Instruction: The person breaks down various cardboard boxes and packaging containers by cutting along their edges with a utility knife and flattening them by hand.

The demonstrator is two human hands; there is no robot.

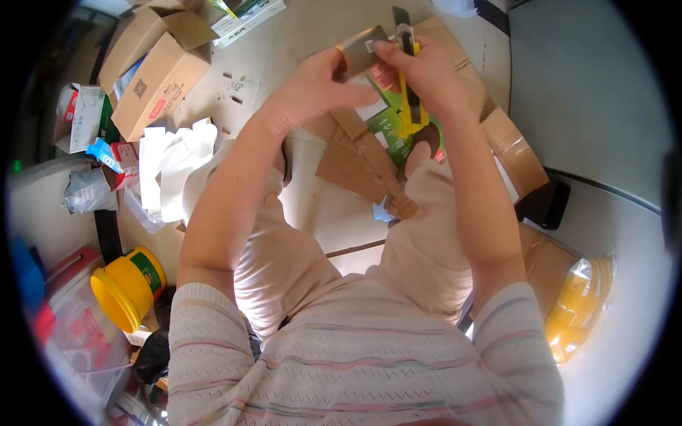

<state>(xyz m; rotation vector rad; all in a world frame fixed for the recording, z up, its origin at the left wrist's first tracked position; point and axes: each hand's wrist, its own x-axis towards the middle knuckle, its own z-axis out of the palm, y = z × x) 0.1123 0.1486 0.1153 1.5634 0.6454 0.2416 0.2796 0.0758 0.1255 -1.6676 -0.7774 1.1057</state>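
Note:
My left hand (316, 89) grips the near end of a small gold-brown box (361, 51) with a white label, its fingers curled behind the box and its thumb apart from it. In my right hand (433, 71) is a yellow box cutter (410, 99), held upright along the fingers with its dark end (401, 21) pointing away from me. The right thumb and fingertip also touch the box's right edge. Below both hands lie flattened brown cardboard (359, 167) and green printed packaging (391, 128). Part of the box is hidden by my fingers.
Brown cartons (160, 85) stand at the upper left, near torn white cardboard (177, 167). A yellow bucket (128, 287) sits at the lower left. Rolls of yellow tape (579, 309) lie at the right, below a grey panel (586, 92).

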